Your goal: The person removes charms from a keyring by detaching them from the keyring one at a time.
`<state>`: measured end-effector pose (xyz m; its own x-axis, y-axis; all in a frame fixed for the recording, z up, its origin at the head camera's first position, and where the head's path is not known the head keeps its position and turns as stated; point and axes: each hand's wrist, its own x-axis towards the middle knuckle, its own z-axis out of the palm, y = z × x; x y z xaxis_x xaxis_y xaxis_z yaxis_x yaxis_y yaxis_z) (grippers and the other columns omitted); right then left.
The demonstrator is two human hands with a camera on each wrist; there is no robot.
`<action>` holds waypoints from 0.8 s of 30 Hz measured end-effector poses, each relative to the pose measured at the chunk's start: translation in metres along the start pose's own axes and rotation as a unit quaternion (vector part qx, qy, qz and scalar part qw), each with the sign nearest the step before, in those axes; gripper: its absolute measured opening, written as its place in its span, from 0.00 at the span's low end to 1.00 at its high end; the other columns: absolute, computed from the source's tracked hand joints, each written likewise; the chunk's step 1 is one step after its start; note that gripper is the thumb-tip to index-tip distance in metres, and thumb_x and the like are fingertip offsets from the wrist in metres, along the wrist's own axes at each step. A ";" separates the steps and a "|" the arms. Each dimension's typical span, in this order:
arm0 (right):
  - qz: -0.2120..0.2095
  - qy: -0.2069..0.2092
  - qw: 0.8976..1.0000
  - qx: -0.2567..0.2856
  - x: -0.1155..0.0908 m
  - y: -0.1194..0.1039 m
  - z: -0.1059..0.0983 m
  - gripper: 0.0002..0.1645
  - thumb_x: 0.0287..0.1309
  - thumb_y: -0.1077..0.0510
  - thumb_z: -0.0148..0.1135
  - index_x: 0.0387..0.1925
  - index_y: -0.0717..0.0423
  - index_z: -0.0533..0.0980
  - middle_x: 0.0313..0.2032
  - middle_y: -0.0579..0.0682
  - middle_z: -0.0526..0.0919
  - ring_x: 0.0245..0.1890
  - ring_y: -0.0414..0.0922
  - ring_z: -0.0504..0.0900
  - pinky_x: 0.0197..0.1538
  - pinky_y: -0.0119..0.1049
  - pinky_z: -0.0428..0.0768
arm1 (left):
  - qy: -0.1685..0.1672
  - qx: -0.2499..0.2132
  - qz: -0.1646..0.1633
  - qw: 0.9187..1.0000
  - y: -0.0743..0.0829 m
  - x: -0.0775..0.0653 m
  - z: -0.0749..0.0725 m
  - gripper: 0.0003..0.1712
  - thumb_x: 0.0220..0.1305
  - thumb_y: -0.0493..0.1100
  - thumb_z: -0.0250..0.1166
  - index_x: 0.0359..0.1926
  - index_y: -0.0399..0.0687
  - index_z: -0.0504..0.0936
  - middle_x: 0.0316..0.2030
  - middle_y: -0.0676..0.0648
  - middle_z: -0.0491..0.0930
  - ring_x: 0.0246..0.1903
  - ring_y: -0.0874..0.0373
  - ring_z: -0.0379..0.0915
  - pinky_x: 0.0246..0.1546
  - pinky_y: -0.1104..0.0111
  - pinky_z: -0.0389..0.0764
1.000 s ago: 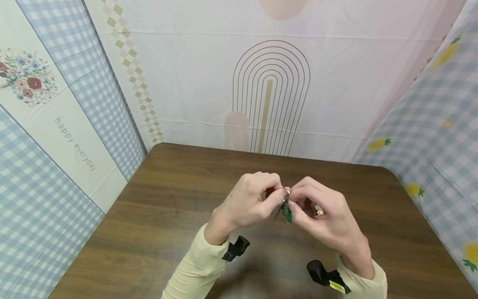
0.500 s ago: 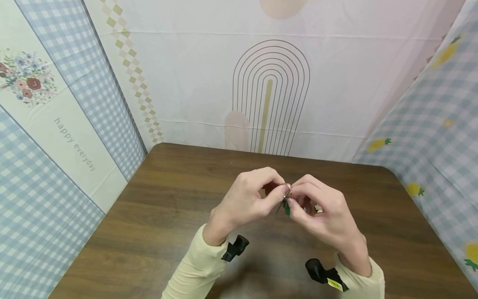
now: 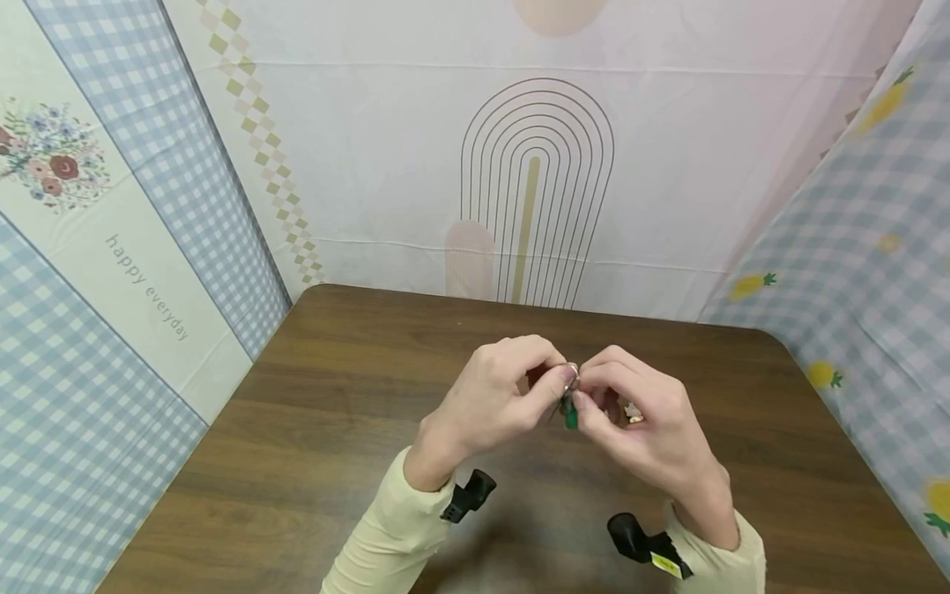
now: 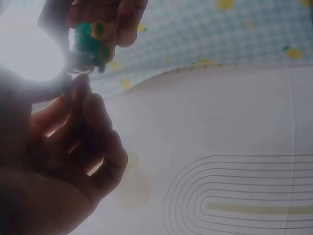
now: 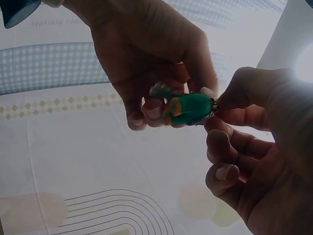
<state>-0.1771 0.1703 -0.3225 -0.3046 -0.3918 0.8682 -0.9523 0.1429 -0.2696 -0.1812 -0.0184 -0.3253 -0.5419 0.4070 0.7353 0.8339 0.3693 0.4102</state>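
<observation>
A silver key ring (image 3: 575,376) is pinched between the thumb and forefinger of my left hand (image 3: 496,394). From it hangs a glossy green charm (image 3: 571,414) with orange parts, seen larger as a green figure (image 5: 191,108) in the right wrist view. My right hand (image 3: 653,433) meets the left from the other side, its thumb and forefinger pinching the keychain near the ring. A small white and yellow piece (image 3: 633,413) shows inside the right hand's curled fingers; its kind is unclear. Fingertips hide much of the ring's joint. Strong backlight darkens both wrist views.
Both hands are above a dark brown wooden table (image 3: 334,396). A white patterned cloth (image 3: 386,165) hangs behind it, with checked cloths (image 3: 853,272) at the sides. Black wrist cameras (image 3: 469,495) sit at the cuffs of the pale yellow sleeves (image 3: 393,528).
Both hands hold nearly the same place, with the ring and charm slightly higher than a second ago. A thin dark piece beside the charm, clearer half a second ago, is now mostly hidden.
</observation>
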 end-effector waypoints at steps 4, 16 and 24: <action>0.006 -0.008 1.000 -0.014 -0.001 0.001 -0.001 0.10 0.44 0.73 0.58 0.26 0.56 0.76 0.28 0.45 0.75 0.24 0.32 0.68 0.25 0.21 0.66 | 0.021 0.014 0.026 0.999 -0.001 0.000 -0.001 0.02 0.63 0.37 0.63 0.33 0.47 0.81 0.28 0.55 0.78 0.30 0.70 0.72 0.35 0.83 0.74; 0.011 -0.007 1.000 0.000 -0.002 0.002 0.002 0.10 0.45 0.73 0.58 0.27 0.56 0.76 0.27 0.45 0.74 0.25 0.30 0.68 0.24 0.20 0.66 | 0.040 0.045 0.038 0.997 -0.003 0.000 0.000 0.07 0.60 0.34 0.62 0.26 0.48 0.76 0.24 0.55 0.76 0.27 0.67 0.70 0.33 0.80 0.71; 0.005 -0.002 1.000 -0.006 -0.001 0.004 0.000 0.09 0.46 0.72 0.58 0.26 0.57 0.75 0.26 0.44 0.73 0.25 0.31 0.67 0.24 0.21 0.65 | 0.020 -0.027 0.001 0.999 -0.005 0.001 0.003 0.05 0.62 0.34 0.62 0.30 0.47 0.79 0.28 0.53 0.79 0.28 0.69 0.73 0.33 0.80 0.77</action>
<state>-0.1802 0.1711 -0.3244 -0.3140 -0.3942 0.8637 -0.9490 0.1568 -0.2734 -0.1865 -0.0176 -0.3281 -0.5368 0.3740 0.7563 0.8398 0.3231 0.4363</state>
